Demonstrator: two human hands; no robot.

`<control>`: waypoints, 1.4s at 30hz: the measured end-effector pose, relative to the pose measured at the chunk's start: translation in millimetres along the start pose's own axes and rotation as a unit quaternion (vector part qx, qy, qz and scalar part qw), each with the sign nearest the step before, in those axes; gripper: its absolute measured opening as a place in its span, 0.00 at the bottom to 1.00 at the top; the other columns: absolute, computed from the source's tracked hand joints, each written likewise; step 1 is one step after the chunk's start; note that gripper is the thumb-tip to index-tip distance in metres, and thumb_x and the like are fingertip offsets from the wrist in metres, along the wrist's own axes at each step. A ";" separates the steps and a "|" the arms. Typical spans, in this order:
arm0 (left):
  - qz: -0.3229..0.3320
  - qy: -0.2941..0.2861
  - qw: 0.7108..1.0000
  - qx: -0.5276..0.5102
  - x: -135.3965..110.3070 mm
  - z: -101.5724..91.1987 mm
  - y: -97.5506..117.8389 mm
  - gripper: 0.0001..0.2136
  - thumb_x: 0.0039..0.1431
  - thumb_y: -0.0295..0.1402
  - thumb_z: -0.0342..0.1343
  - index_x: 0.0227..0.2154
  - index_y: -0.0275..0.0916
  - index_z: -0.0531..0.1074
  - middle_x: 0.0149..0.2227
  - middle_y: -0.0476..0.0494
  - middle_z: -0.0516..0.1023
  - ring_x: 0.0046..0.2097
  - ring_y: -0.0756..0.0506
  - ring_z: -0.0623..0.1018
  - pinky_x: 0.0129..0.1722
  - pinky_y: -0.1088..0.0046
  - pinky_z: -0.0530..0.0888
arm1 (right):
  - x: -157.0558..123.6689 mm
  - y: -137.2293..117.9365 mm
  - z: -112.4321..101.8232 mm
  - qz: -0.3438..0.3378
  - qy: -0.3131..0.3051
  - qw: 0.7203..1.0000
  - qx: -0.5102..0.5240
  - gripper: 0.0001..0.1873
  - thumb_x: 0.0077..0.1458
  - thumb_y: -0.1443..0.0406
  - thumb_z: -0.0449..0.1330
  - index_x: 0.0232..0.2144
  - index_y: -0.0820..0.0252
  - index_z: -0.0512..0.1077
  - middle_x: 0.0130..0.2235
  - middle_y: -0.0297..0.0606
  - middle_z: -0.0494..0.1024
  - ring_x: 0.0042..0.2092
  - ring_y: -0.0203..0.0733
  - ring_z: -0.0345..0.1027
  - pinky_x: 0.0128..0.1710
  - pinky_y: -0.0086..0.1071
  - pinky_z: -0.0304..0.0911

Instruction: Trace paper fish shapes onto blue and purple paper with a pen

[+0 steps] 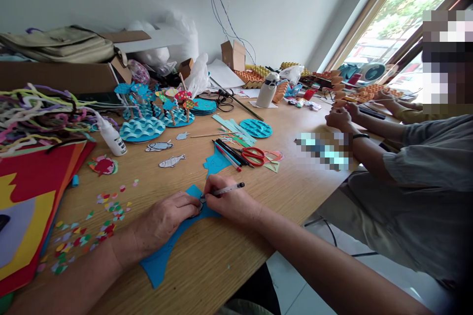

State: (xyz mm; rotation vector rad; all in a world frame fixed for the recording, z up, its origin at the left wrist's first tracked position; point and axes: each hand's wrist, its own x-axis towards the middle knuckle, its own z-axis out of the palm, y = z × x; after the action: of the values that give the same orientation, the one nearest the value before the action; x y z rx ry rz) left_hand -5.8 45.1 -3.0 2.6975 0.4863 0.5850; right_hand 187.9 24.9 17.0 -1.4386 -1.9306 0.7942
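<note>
My right hand (231, 201) is closed around a pen (229, 188), its tip down at a piece of blue paper (157, 258) on the table. Close beside it, my left hand (168, 214) presses a small paper cutout (200, 206) onto the blue paper with its fingers together. Those fingers cover much of the cutout, so its full shape is hidden. Beyond my hands is another part of the blue paper (217, 162), with black pens (231, 151) and red-handled scissors (254, 156) at its right. Drawn paper fish (172, 161) lie farther left.
Paper confetti (88, 231), coloured sheets (33, 211) and a white glue bottle (112, 135) are at left. Behind stand blue wavy discs with paper fish on stems (142, 129), and pipe cleaners (40, 113). A co-worker's hands (342, 114) work at right, near egg trays (373, 92).
</note>
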 end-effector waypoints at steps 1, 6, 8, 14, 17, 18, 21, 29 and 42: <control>-0.002 -0.003 1.000 0.002 -0.2 0.0 0.0 0.15 0.63 0.21 0.40 0.40 0.39 0.71 0.43 0.46 0.73 0.46 0.48 0.72 0.47 0.75 0.70 | -0.4 -0.4 0.3 0.001 -0.004 1.000 0.000 0.07 0.42 0.74 0.56 0.20 0.60 0.63 0.21 0.27 0.65 0.24 0.31 0.57 0.23 0.23 0.50; -0.011 -0.010 1.000 0.006 -1.3 0.7 0.4 0.15 0.62 0.21 0.39 0.41 0.39 0.70 0.44 0.45 0.73 0.47 0.48 0.72 0.47 0.73 0.70 | -1.0 0.4 1.3 0.007 -0.018 1.000 0.015 0.06 0.42 0.74 0.56 0.21 0.60 0.64 0.22 0.28 0.67 0.24 0.31 0.58 0.23 0.23 0.51; -0.022 -0.008 1.000 0.003 -2.7 1.3 0.3 0.16 0.62 0.21 0.39 0.41 0.40 0.70 0.44 0.46 0.73 0.46 0.48 0.72 0.47 0.73 0.70 | -0.6 0.8 0.9 0.008 -0.020 1.000 0.015 0.06 0.42 0.74 0.56 0.21 0.60 0.64 0.22 0.28 0.66 0.25 0.31 0.58 0.23 0.23 0.51; -0.037 -0.026 0.999 -0.007 -8.1 0.7 -1.4 0.18 0.62 0.21 0.38 0.45 0.41 0.69 0.46 0.47 0.72 0.48 0.49 0.71 0.49 0.73 0.69 | -1.3 -1.1 -0.6 0.008 -0.024 1.000 0.007 0.06 0.42 0.74 0.55 0.21 0.60 0.63 0.21 0.28 0.66 0.25 0.31 0.57 0.23 0.23 0.50; -0.033 -0.030 0.999 -0.001 -9.3 0.3 -2.0 0.18 0.62 0.21 0.37 0.46 0.41 0.68 0.47 0.46 0.72 0.49 0.49 0.71 0.50 0.73 0.69 | -2.0 -1.2 0.7 0.010 -0.018 1.000 0.003 0.06 0.42 0.74 0.56 0.21 0.60 0.63 0.22 0.28 0.66 0.25 0.31 0.57 0.23 0.24 0.50; -0.033 -0.030 0.999 0.000 -9.5 0.4 -2.1 0.18 0.62 0.20 0.37 0.47 0.41 0.68 0.47 0.46 0.72 0.49 0.49 0.71 0.50 0.73 0.69 | -2.1 -1.1 1.4 0.011 -0.015 1.000 0.001 0.06 0.42 0.74 0.56 0.21 0.60 0.63 0.22 0.28 0.66 0.25 0.32 0.57 0.23 0.24 0.50; -0.036 -0.029 0.999 0.002 -10.3 1.1 -2.0 0.19 0.62 0.20 0.37 0.47 0.41 0.68 0.48 0.46 0.72 0.50 0.50 0.71 0.50 0.73 0.69 | -1.7 -0.6 3.5 0.010 -0.009 1.000 -0.001 0.07 0.42 0.74 0.55 0.21 0.59 0.63 0.22 0.28 0.65 0.25 0.32 0.58 0.24 0.24 0.50; -0.009 -0.022 0.999 0.022 -8.1 -3.3 2.0 0.19 0.62 0.21 0.38 0.48 0.43 0.68 0.47 0.48 0.73 0.49 0.49 0.71 0.54 0.68 0.66 | 1.5 -3.0 5.2 0.009 -0.009 1.000 -0.010 0.06 0.42 0.74 0.56 0.21 0.60 0.63 0.21 0.28 0.65 0.24 0.32 0.57 0.23 0.24 0.49; 0.009 -0.030 0.998 0.061 -11.1 -1.8 2.8 0.21 0.62 0.21 0.38 0.53 0.44 0.64 0.50 0.49 0.72 0.50 0.49 0.71 0.58 0.62 0.61 | 4.6 -4.8 6.8 0.010 -0.032 0.999 0.006 0.06 0.41 0.74 0.56 0.21 0.59 0.63 0.21 0.27 0.65 0.24 0.31 0.58 0.22 0.23 0.50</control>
State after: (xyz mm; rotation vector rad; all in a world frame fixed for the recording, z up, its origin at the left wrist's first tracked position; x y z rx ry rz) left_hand -15.4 38.8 -4.1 2.8285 0.4982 0.4923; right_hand 178.7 27.4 16.8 -1.4444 -1.9574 0.8694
